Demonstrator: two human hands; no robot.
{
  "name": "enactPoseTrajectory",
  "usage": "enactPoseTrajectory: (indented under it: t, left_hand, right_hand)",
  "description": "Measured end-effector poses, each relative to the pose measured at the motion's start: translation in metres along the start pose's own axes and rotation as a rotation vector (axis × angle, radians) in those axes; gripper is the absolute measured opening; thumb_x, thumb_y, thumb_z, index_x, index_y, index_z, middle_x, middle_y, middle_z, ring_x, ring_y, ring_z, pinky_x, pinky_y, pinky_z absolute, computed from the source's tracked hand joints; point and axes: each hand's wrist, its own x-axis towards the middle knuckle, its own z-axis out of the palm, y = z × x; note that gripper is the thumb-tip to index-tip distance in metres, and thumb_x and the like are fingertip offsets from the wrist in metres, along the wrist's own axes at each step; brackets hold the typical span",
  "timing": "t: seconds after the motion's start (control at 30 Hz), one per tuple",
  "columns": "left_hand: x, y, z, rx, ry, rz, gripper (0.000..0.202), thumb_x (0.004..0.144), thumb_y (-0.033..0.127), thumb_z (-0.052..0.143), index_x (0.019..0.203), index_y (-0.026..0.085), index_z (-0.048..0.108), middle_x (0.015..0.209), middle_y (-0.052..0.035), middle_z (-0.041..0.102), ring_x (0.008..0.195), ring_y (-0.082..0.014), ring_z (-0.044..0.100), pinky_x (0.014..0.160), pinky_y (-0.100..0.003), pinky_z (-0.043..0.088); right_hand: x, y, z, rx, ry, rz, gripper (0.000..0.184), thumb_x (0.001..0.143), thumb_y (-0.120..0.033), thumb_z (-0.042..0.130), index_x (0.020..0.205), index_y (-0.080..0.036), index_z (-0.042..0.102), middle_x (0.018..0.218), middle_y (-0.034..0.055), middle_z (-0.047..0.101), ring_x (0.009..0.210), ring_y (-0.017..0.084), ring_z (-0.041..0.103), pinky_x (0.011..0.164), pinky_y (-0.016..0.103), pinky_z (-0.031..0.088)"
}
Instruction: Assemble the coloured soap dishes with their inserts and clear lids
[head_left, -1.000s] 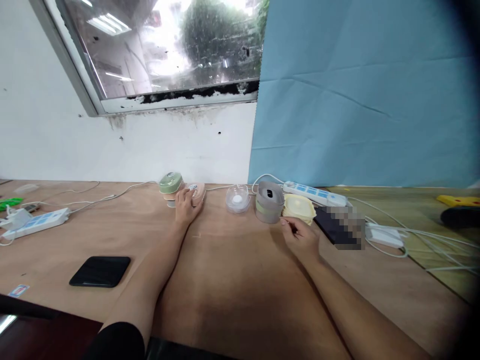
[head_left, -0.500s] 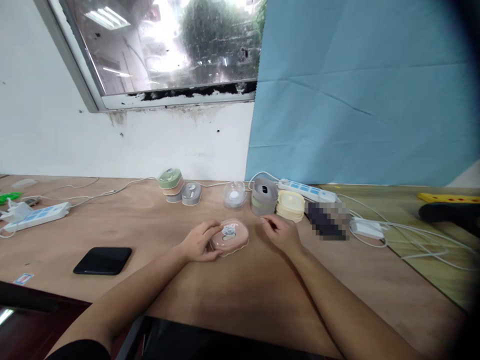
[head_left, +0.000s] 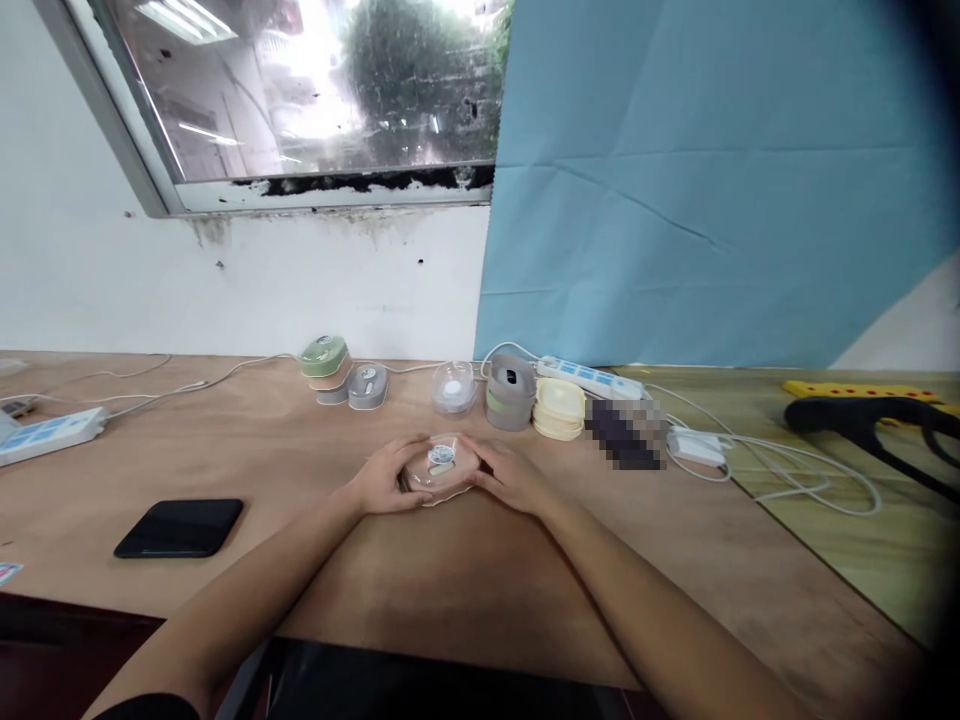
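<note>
A pink oval container [head_left: 442, 480] with a clear lid and a round sticker is on the table in front of me. My left hand [head_left: 388, 477] grips its left side, thumb at the near edge and fingers at the far edge. From the other side my right hand [head_left: 506, 472] holds its right end between thumb and fingers. Behind it stand a clear round container [head_left: 454, 388], a stack of grey tubs [head_left: 511, 392] and a stack of pale yellow square pieces [head_left: 559, 408]. Further left is a stack with a green lid [head_left: 325, 358] beside a small grey container [head_left: 367, 386].
A black phone [head_left: 180, 528] lies at the left. White power strips stand at the left [head_left: 52, 435] and back right [head_left: 592, 378]. A white adapter [head_left: 696, 447], loose cables and a yellow strip [head_left: 862, 392] are at the right. A pixelated dark object [head_left: 622, 435] lies near the yellow stack.
My right hand has moved left from beside the grey tubs and closed on the container's right end. My left hand stays on its left side. The view has shifted slightly right.
</note>
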Motion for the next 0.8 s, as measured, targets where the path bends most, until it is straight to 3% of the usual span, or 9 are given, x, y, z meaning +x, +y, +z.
enactPoseTrajectory:
  t: [0.23, 0.33, 0.43, 0.57, 0.63, 0.7, 0.77, 0.8]
  left_hand:
    - [0.003, 0.001, 0.001, -0.092, 0.02, -0.065, 0.101, 0.053, 0.058, 0.081, 0.139, 0.025, 0.04, 0.143, -0.0132, 0.043, 0.129, -0.0327, 0.045, 0.104, -0.046, 0.041]
    - [0.001, -0.001, 0.002, -0.096, 0.063, -0.034, 0.094, 0.057, 0.057, 0.08, 0.137, 0.025, 0.043, 0.144, -0.0133, 0.043, 0.129, -0.0329, 0.044, 0.105, -0.047, 0.04]
    - [0.001, 0.0, 0.005, -0.08, 0.182, -0.003, 0.08, 0.068, 0.052, 0.074, 0.137, 0.024, 0.044, 0.145, -0.0137, 0.042, 0.131, -0.0314, 0.043, 0.107, -0.047, 0.038]
    - [0.02, -0.002, 0.015, -0.154, 0.398, 0.025, 0.078, 0.068, 0.049, 0.075, 0.135, 0.021, 0.047, 0.146, -0.0149, 0.04, 0.132, -0.0318, 0.042, 0.106, -0.047, 0.039]
    - [0.04, -0.009, 0.021, -0.301, 0.563, -0.096, 0.072, 0.071, 0.052, 0.071, 0.132, 0.02, 0.05, 0.142, -0.0158, 0.046, 0.126, -0.0311, 0.05, 0.099, -0.043, 0.045]
    - [0.06, -0.019, 0.026, -0.583, 0.802, -0.333, 0.063, 0.082, 0.061, 0.052, 0.125, 0.015, 0.054, 0.125, -0.0175, 0.061, 0.093, -0.0243, 0.069, 0.077, -0.035, 0.054]
    - [0.074, -0.032, 0.029, -0.877, 0.89, -0.586, 0.071, 0.087, 0.069, 0.027, 0.117, 0.011, 0.055, 0.105, -0.0181, 0.07, 0.059, -0.0173, 0.068, 0.054, -0.028, 0.051]
    - [0.077, -0.038, 0.029, -0.966, 0.868, -0.656, 0.071, 0.087, 0.069, 0.025, 0.113, 0.01, 0.056, 0.098, -0.0172, 0.072, 0.05, -0.0145, 0.064, 0.049, -0.026, 0.049]
  right_hand:
    - [0.002, -0.003, -0.004, 0.014, 0.161, 0.015, 0.055, 0.091, -0.05, 0.047, 0.139, -0.023, 0.045, 0.128, 0.0107, 0.06, 0.115, 0.026, 0.058, 0.096, 0.042, 0.046]
    - [0.005, -0.008, -0.004, 0.049, 0.235, 0.006, 0.055, 0.09, -0.049, 0.05, 0.139, -0.025, 0.044, 0.133, 0.0085, 0.056, 0.119, 0.026, 0.055, 0.1, 0.042, 0.045]
    - [0.009, -0.015, 0.0, 0.087, 0.361, 0.025, 0.056, 0.09, -0.045, 0.051, 0.142, -0.026, 0.04, 0.134, 0.0078, 0.055, 0.118, 0.025, 0.056, 0.1, 0.041, 0.045]
    - [0.012, -0.026, 0.004, 0.134, 0.508, 0.018, 0.065, 0.092, -0.038, 0.05, 0.149, -0.025, 0.023, 0.141, 0.0102, 0.047, 0.116, 0.024, 0.058, 0.097, 0.039, 0.048]
    - [0.01, -0.027, 0.004, 0.118, 0.525, -0.013, 0.069, 0.091, -0.035, 0.05, 0.15, -0.024, 0.018, 0.144, 0.011, 0.044, 0.119, 0.024, 0.056, 0.098, 0.04, 0.048]
    - [0.007, -0.024, 0.003, 0.071, 0.509, -0.024, 0.064, 0.091, -0.033, 0.05, 0.149, -0.025, 0.024, 0.139, 0.0096, 0.05, 0.119, 0.023, 0.056, 0.099, 0.04, 0.048]
    - [0.004, -0.016, 0.003, 0.039, 0.508, -0.004, 0.055, 0.091, -0.031, 0.049, 0.144, -0.026, 0.035, 0.129, 0.0077, 0.059, 0.112, 0.022, 0.061, 0.096, 0.039, 0.05]
    - [0.003, -0.012, 0.003, 0.036, 0.52, 0.01, 0.05, 0.091, -0.03, 0.049, 0.141, -0.027, 0.041, 0.124, 0.0071, 0.063, 0.106, 0.021, 0.064, 0.093, 0.037, 0.051]
